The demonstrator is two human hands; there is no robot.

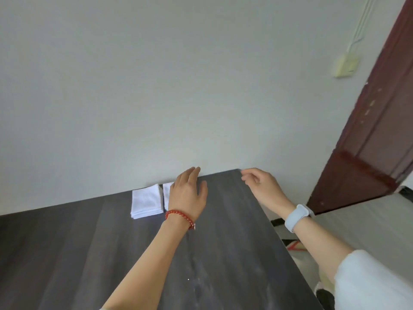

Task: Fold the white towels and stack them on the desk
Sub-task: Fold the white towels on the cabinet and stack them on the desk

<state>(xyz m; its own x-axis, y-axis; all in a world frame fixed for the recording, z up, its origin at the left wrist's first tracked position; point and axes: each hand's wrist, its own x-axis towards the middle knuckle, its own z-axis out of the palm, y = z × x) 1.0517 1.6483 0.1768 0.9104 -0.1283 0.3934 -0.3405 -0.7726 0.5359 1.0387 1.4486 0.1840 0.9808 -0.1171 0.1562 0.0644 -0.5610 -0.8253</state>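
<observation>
A stack of folded white towels point(146, 203) lies on the dark wood desk point(89, 253) near its far edge by the wall. A second folded white towel point(167, 194) sits just right of the stack, partly hidden behind my left hand. My left hand point(187, 193), with a red bead bracelet on the wrist, hovers above the desk with relaxed fingers and holds nothing. My right hand point(260, 183), with a pale blue watch on the wrist, is raised over the desk's far right corner, fingers loosely curled and empty.
A grey wall point(156, 86) rises right behind the desk. A dark red door point(368, 157) stands at the right, with a wall switch point(345, 64) beside it. Floor and some items show beyond the desk's right edge point(290, 242).
</observation>
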